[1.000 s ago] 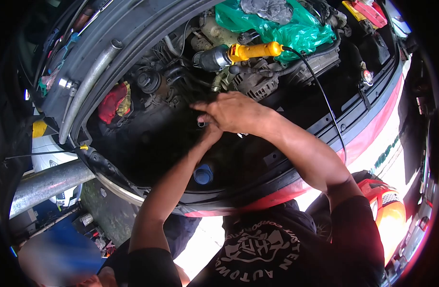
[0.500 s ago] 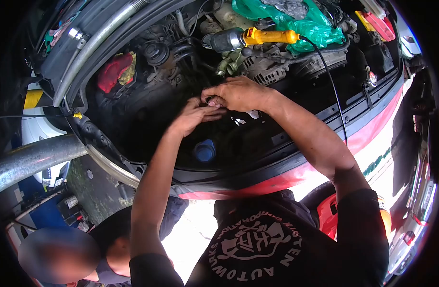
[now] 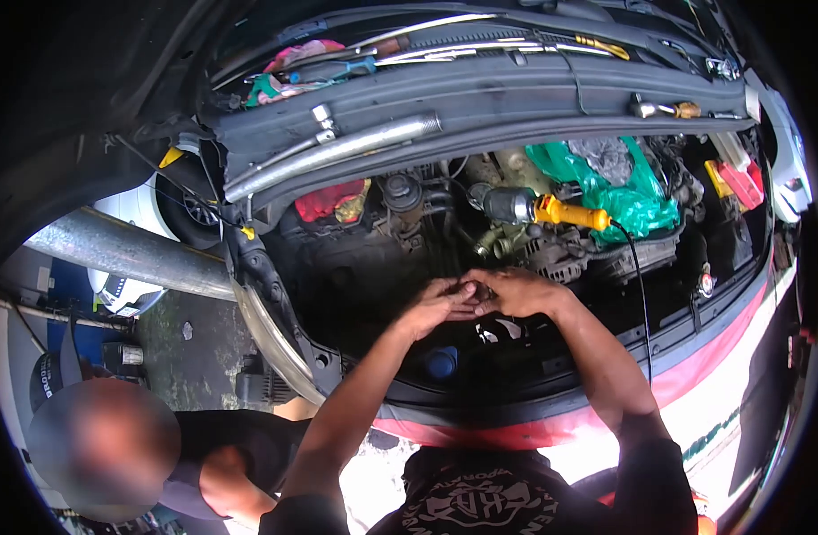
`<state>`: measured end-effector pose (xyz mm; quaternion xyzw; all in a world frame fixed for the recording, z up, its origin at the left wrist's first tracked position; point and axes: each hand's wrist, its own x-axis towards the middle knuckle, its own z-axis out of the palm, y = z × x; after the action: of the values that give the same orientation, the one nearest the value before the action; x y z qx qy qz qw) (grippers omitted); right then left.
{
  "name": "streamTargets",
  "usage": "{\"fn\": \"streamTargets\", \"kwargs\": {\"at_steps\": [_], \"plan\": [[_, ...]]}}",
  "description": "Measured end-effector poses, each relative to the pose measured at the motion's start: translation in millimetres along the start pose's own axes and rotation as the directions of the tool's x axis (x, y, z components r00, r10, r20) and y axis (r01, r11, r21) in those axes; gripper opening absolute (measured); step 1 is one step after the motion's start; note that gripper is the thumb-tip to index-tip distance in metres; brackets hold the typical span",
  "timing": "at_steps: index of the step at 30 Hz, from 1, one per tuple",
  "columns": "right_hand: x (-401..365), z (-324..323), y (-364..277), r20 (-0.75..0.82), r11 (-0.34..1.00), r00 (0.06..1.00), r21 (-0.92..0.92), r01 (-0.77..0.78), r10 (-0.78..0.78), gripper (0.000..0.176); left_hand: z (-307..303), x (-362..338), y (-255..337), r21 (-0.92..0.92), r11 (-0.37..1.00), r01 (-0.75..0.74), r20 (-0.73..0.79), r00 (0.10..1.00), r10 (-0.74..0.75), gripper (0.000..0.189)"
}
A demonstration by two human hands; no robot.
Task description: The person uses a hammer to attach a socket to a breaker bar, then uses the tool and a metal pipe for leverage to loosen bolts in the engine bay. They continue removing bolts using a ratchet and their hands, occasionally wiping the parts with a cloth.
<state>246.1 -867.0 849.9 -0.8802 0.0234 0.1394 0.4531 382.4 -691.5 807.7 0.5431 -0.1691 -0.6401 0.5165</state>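
Observation:
Both my hands meet over the dark front part of the engine bay. My left hand (image 3: 440, 305) has its fingers stretched toward the right one, touching it. The fingers of my right hand (image 3: 513, 292) are curled together against the left fingertips; anything between them is hidden or too small to name. Beyond them a yellow and grey corded power tool (image 3: 569, 214) lies on the engine, beside a green plastic bag (image 3: 645, 209). Nearer my body, a blue cap (image 3: 442, 360) sits below my hands.
A metal pipe (image 3: 337, 153) and a ratchet (image 3: 667, 109) rest along the cowl at the back. A red cloth (image 3: 324, 203) lies at the left of the bay. A large metal tube (image 3: 132, 250) stands farther left. At lower left is another person (image 3: 230, 464) in dark clothes.
The view has tilted up and shifted left, so more of the cowl and its tools shows. My hands remain together over the bay. The other person's head and cap show more fully.

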Motion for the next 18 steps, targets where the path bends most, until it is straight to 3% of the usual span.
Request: {"fn": "streamTargets", "kwargs": {"at_steps": [1, 4, 6, 11, 15, 18], "plan": [[-1.5, -2.5, -6.5, -0.032, 0.998, 0.999, -0.062, 0.023, -0.025, 0.046, 0.0, -0.7, -0.5, 0.03, 0.999, -0.016, 0.005, 1.0, 0.016, 0.052], [-2.5, -17.1, -24.1, -0.245, 0.99, 0.965, -0.074, -0.119, 0.098, 0.042, 0.0, -4.4, -6.3, 0.069, 0.993, 0.099, 0.126, 0.986, -0.108, 0.054], [1.7, -17.6, -15.9, -0.376, 0.998, 0.927, 0.053, 0.016, 0.005, 0.031, 16.6, -3.9, -15.5, 0.076, 0.992, 0.097, 0.148, 0.983, -0.108, 0.055], [-0.6, -15.0, -33.0, -0.489, 0.992, 0.868, 0.038, 0.122, -0.088, 0.023, 11.1, -13.6, -4.6, 0.102, 0.993, 0.055, 0.008, 0.998, -0.056, 0.054], [-3.8, -31.8, -86.3, -0.514, 0.98, 0.856, 0.142, 0.139, -0.047, 0.025, 5.1, -23.0, -2.9, 0.188, 0.981, 0.051, -0.035, 0.998, -0.045, 0.05], [2.9, -37.7, -107.2, -0.543, 0.981, 0.82, -0.05, 0.185, -0.182, 0.022, 4.5, -24.7, -4.7, 0.282, 0.959, 0.023, -0.13, 0.991, 0.015, 0.05]]}}
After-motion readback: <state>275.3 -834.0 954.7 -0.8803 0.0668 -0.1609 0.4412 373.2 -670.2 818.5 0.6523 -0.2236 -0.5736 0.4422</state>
